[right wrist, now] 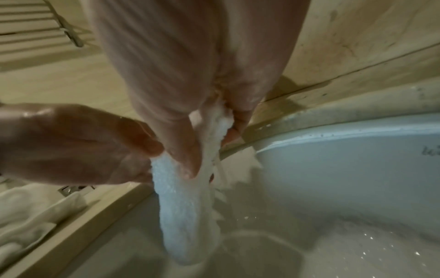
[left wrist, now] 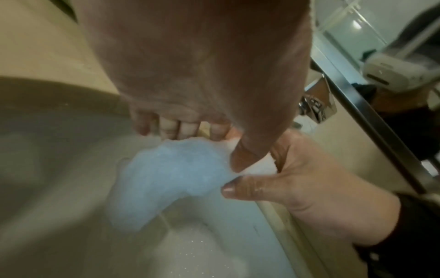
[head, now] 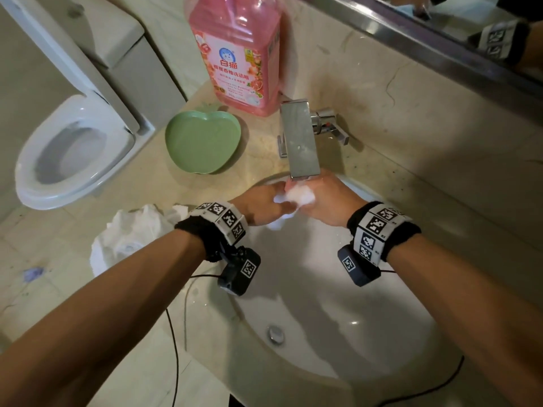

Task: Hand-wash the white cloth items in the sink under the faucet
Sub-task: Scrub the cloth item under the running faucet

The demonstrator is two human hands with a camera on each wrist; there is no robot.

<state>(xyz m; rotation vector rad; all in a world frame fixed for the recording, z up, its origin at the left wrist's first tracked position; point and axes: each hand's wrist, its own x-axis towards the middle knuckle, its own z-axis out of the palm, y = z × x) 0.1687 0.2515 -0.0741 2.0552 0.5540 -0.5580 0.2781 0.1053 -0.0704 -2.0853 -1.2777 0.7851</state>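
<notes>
White cloth (head: pixel 296 196) under faucet (head: pixel 302 142), L hand (head: pixel 264 205) & R hand (head: pixel 329 201) both pinching it

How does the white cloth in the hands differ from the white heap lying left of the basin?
The white cloth is pinched by the left hand and the right hand under the faucet; the white heap lies untouched. The cloth hangs into the sink, looking wet; the heap sits crumpled, much bigger. Both are white fabric.

This is a bathroom at home. A toilet (head: pixel 73 148) sits at 10 o'clock, beside a sink (head: pixel 338 333) with a tap (head: pixel 299 136), under a mirror (head: pixel 440 19).
</notes>
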